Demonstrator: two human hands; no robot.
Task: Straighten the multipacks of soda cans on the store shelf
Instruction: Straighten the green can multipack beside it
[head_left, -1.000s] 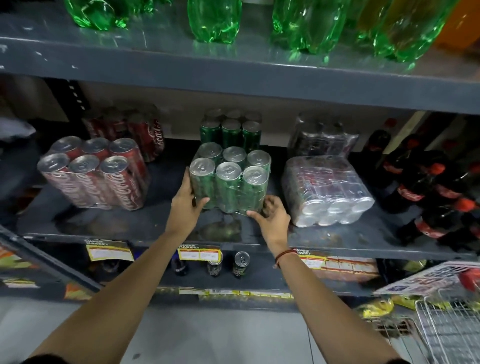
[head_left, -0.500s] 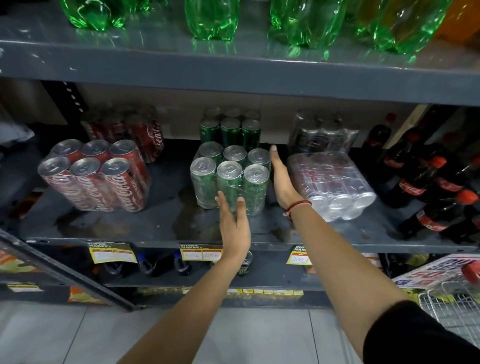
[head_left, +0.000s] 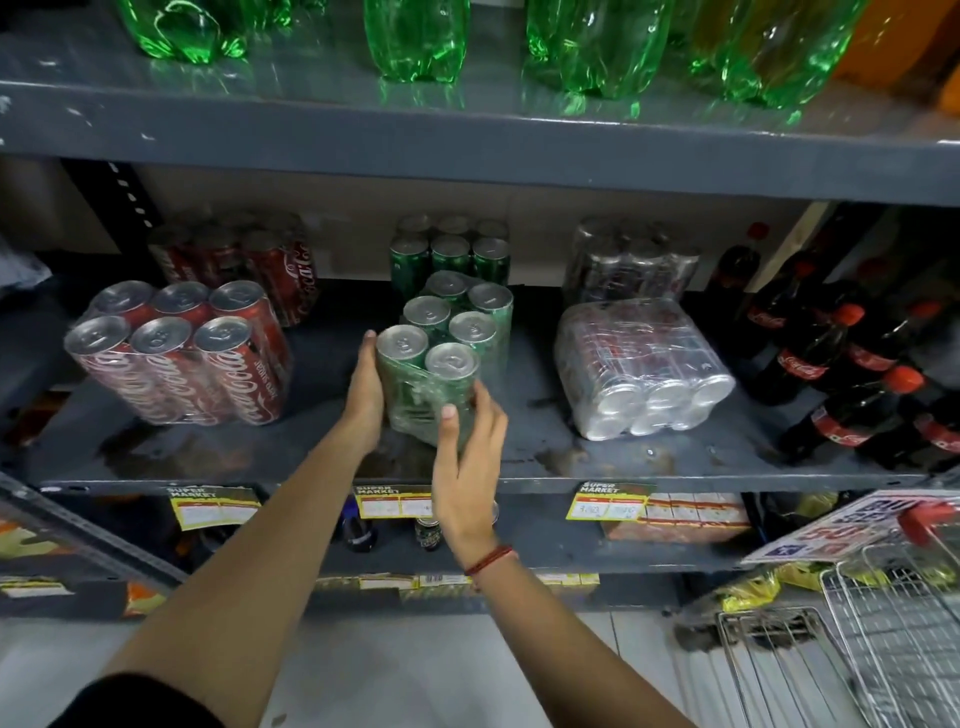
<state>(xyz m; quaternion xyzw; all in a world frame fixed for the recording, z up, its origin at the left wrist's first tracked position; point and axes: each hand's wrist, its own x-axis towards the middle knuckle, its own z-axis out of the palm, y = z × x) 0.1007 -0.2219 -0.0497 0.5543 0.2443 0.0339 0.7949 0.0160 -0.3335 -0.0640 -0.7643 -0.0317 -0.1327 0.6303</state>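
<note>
- Your left hand (head_left: 366, 395) lies flat against the left side of the green multipack (head_left: 448, 358), fingers stretched along the wrap.
- Your right hand (head_left: 467, 467) presses on the front right corner of the same pack, fingers spread, so the pack sits clasped between both hands.
- The pack stands on the grey shelf (head_left: 571, 462), turned at an angle to the shelf edge.
- The red multipack (head_left: 182, 353) stands to its left, well apart; the clear-wrapped multipack (head_left: 644, 369) lies on its side to the right.

Dark metal shelf (head_left: 519, 462): carried red cola multipack (head_left: 179, 358), green can multipack (head_left: 447, 358), silver multipack (head_left: 644, 369) lying on its side, cola bottles (head_left: 831, 353).
</note>
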